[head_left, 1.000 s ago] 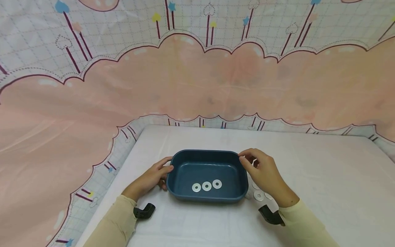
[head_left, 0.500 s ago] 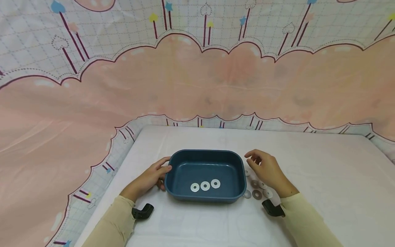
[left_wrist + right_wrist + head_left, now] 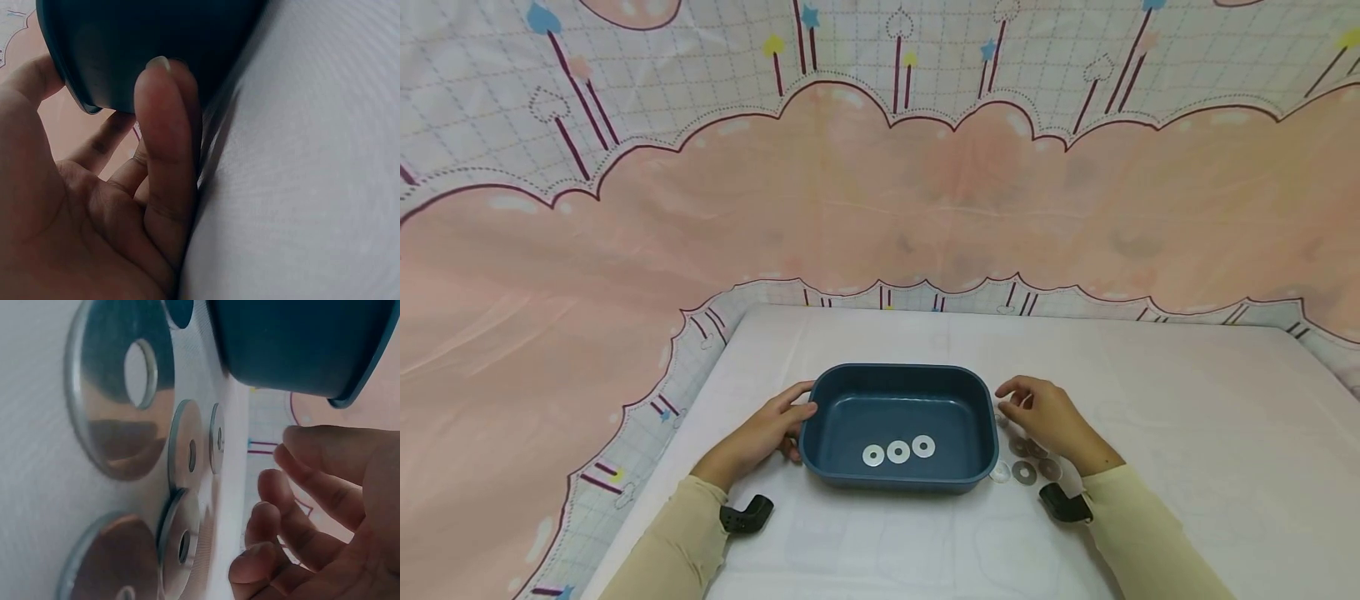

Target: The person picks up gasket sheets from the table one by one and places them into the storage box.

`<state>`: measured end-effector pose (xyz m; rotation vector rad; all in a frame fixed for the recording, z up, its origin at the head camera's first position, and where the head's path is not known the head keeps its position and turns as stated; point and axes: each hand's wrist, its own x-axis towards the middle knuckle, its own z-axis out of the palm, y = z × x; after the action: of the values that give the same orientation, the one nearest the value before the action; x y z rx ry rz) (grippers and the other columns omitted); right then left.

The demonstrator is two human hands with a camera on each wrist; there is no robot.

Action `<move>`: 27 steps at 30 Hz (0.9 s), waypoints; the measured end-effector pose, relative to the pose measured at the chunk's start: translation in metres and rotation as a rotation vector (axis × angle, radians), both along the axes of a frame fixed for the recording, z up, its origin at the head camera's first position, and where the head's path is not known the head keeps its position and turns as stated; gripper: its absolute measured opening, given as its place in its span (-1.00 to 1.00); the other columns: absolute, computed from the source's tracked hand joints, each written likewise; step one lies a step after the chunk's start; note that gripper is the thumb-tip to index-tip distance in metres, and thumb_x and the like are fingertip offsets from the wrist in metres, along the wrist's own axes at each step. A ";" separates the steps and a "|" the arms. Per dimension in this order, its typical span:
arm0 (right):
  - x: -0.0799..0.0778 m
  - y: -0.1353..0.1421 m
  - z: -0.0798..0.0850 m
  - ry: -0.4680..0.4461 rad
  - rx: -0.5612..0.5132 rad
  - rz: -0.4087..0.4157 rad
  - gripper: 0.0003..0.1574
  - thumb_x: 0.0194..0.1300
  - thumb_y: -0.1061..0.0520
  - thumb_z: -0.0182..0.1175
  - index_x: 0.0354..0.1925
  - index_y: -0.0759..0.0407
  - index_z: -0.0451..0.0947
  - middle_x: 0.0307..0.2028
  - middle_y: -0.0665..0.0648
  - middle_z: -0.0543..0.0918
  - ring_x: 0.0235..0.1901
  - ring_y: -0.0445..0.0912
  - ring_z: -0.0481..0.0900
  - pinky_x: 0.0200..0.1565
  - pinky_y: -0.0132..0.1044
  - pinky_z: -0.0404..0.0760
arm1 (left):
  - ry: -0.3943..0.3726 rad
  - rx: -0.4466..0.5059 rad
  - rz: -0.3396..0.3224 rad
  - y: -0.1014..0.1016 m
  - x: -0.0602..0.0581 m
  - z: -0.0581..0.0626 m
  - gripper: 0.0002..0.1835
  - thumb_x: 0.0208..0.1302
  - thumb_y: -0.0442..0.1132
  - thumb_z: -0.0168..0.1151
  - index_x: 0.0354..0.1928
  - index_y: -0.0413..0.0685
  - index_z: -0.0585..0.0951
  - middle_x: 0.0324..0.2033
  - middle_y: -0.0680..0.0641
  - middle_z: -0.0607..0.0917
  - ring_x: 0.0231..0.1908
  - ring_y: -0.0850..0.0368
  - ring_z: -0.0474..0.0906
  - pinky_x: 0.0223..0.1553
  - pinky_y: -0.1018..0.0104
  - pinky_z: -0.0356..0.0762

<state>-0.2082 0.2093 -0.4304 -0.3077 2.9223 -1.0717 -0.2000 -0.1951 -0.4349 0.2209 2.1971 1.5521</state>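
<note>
Patterned cloth (image 3: 880,208) fills twelve o'clock with a peach, scalloped band and printed candles; below it spreads a white table (image 3: 1210,450). On the table, at six o'clock of the head view, the blue box (image 3: 898,379) stands upright, its top uncovered. The left hand (image 3: 758,433) holds the box at nine o'clock, thumb at the rim, other fingers spread about the outside of that end. At three o'clock the right hand (image 3: 1045,417) hangs just beside the box, fingers loosely bent and clamped on nothing. Each wrist carries a black piece (image 3: 747,515). Three silver washers (image 3: 898,452) lie flat inside the box, in a slanting row near its six o'clock wall. Several loose washers (image 3: 1024,472) lie outside, toward four o'clock, close together; two of them overlap.
</note>
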 end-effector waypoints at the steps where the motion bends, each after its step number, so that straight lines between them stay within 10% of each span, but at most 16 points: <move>1: 0.000 0.000 -0.001 -0.014 0.003 -0.002 -0.77 0.22 0.13 0.19 -0.12 0.06 0.54 -0.41 0.09 0.51 -0.43 -0.08 0.41 -0.54 -0.35 0.45 | 0.000 -0.003 0.002 -0.001 -0.001 -0.003 -0.44 0.35 0.11 -0.08 0.35 0.29 0.12 -0.44 -0.15 0.69 -0.58 0.03 0.57 -0.48 0.22 0.54; 27: 0.004 -0.005 -0.006 -0.095 0.105 0.073 -0.69 0.20 0.18 0.18 -0.04 0.08 0.50 -0.43 0.08 0.44 -0.43 -0.10 0.40 -0.37 -0.31 0.43 | -0.005 -0.010 0.005 -0.006 -0.004 -0.011 -0.40 0.27 0.23 -0.04 0.32 0.38 0.15 -0.45 -0.15 0.70 -0.58 0.01 0.57 -0.47 0.22 0.54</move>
<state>-0.2042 0.2039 -0.4368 -0.3475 2.8465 -0.8936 -0.2039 -0.2015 -0.4455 0.2083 2.2027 1.5431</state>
